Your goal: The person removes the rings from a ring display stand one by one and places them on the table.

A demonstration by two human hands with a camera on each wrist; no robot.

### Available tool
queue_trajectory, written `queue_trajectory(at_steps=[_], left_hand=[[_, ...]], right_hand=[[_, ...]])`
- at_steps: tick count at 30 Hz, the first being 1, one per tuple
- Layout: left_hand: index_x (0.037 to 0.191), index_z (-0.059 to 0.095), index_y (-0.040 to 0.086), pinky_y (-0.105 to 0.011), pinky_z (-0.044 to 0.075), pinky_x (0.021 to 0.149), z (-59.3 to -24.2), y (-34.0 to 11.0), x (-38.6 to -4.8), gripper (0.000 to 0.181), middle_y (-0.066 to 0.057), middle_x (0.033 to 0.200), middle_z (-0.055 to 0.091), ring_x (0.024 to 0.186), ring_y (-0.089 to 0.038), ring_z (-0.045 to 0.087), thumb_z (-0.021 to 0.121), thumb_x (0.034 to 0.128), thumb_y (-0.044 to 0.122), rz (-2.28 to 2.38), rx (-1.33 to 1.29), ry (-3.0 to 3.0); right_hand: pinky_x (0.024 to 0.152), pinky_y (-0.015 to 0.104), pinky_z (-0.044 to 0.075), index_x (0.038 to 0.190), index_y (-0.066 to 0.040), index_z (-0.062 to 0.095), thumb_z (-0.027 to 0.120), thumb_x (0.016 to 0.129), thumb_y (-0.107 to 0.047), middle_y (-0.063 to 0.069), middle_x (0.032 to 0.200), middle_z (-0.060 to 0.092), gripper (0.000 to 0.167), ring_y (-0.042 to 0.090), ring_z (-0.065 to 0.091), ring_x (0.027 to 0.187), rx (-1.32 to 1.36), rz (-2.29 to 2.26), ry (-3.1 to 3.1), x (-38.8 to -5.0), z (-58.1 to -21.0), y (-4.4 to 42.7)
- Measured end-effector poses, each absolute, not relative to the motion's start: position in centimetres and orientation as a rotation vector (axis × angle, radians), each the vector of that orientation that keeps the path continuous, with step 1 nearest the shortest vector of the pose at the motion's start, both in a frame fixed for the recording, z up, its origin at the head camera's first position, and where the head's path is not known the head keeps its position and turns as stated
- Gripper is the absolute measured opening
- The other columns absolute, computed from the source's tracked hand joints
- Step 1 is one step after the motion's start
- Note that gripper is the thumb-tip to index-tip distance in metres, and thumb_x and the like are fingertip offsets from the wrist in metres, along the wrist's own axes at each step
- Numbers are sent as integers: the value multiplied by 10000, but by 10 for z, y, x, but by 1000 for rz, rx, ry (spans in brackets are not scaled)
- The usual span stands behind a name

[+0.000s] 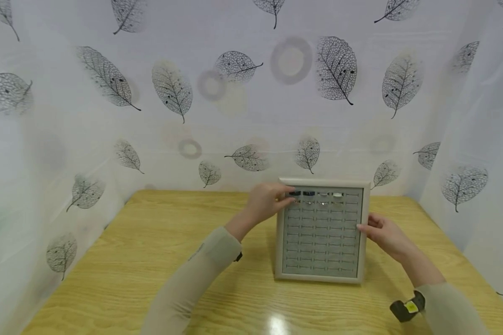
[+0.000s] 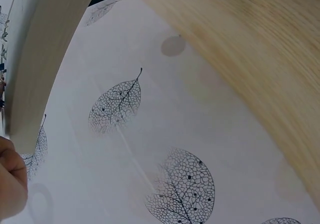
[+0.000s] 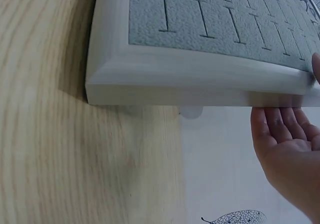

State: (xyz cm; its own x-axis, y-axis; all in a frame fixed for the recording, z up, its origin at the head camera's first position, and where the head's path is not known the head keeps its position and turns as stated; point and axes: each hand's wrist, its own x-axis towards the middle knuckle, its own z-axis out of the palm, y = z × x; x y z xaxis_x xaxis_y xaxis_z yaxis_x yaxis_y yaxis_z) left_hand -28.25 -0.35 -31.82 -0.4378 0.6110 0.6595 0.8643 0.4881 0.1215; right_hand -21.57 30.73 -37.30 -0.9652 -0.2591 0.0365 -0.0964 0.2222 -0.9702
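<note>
A ring display board (image 1: 321, 242) with a pale frame and grey slotted padding stands upright, leaning back slightly, on the wooden table. Dark bands and pale or silver rings sit in its top two rows. At the upper left corner is my left hand (image 1: 263, 201), thumb and forefinger pinching around the leftmost dark ring (image 1: 295, 192), which the fingers partly cover. My right hand (image 1: 387, 236) grips the right side of the frame, thumb in front and fingers behind. From the right wrist, those fingers (image 3: 282, 126) press against the frame's outer side (image 3: 200, 95).
The wood-grain table (image 1: 184, 232) extends on both sides of the board. A white curtain (image 1: 251, 116) printed with skeleton leaves hangs behind and around the table. Lower rows of the display hold bare slots. A black strap device (image 1: 407, 308) is on the right wrist.
</note>
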Motion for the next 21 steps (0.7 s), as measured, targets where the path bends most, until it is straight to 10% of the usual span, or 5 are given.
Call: queue_trajectory(at_steps=[13,21], left_hand=[[953,676,105,-123,266,402,-315,1,-282,193,5,819,672,425,-3,381,653,800,220,-511,-1198,-2210],[908,682,100,-112,347,446,-316,2,-284,141,-5,851,672,570,-37,575,646,804,187,-469,-1206,-2182]], right_hand=[[778,191,430,1198,177,299,511,883,-41,-45,986,583,437,63,556,916,-404,-1976,2193,-222,-374,312],[777,186,431,1221,204,237,538,875,-72,-55,984,576,535,52,556,912,-367,-1954,2224,-221,-373,311]])
